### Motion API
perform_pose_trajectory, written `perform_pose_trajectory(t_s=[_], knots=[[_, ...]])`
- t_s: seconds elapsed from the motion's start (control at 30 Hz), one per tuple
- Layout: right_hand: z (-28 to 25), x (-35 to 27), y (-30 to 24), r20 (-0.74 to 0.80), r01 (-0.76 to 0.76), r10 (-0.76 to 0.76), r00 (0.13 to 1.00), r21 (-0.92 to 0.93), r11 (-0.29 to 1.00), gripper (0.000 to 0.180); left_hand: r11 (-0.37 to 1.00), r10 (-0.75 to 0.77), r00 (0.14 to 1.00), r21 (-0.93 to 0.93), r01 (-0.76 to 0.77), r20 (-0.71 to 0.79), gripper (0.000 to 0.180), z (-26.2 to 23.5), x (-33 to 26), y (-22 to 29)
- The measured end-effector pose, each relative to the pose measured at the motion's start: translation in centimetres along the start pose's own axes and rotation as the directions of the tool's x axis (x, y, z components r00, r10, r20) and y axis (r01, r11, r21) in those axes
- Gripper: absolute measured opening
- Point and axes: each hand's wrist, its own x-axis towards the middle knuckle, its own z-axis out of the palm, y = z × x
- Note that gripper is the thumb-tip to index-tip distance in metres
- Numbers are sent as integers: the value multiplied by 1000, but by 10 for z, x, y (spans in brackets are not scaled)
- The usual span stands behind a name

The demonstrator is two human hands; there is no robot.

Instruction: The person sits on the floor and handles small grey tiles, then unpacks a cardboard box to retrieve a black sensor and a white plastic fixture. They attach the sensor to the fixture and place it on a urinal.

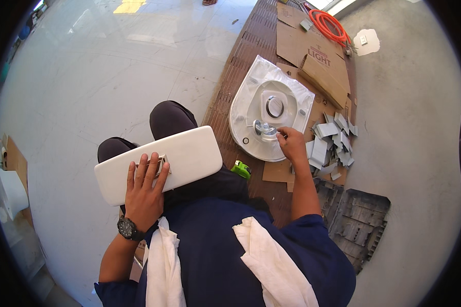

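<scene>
- I see the left hand point(144, 192) palm down, fingers extended and slightly apart, lying over a small rectangular fitting point(164, 165) on the white panel point(197, 153); it presses or rests without gripping.
- That panel lies aslant across the person's lap, left of the bench point(222, 105).
- I have the right forearm reaching far from the near right, the right hand point(293, 147) curled, fingertips at a clear packet point(264, 128); I can't tell whether they pinch it.
- The packet lies on the white seat-shaped piece point(243, 110), near side.

White lid point(194, 153) — partly behind left hand point(146, 179)
</scene>
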Motion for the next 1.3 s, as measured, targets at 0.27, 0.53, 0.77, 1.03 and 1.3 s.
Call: perform_pose_trajectory(t_s=[0.27, 0.53, 0.77, 1.03, 1.3], knots=[[-3, -23, 85, -131, -373, 365, 922, -45, 927, 62, 990, 1, 988, 143, 21, -156, 75, 43, -11, -3], [17, -18, 77, -133, -406, 390, 911, -123, 906, 72, 993, -68, 998, 93, 67, 7, 86, 0, 12, 0], [-6, -15, 100, -305, -264, 280, 910, 94, 960, 68, 921, 19, 934, -369, 123, 357, 90, -73, 61, -46], [-36, -22, 5, -62, -58, 168, 984, 780, 623, 48, 196, 166, 626, -648, 736, 762, 94, -54, 94, -126], [-9, -48, -171, 374, -285, -308, 875, 912, 297, 52, -578, 128, 859, -667, 471, 496, 82, 10, 32, -105]])
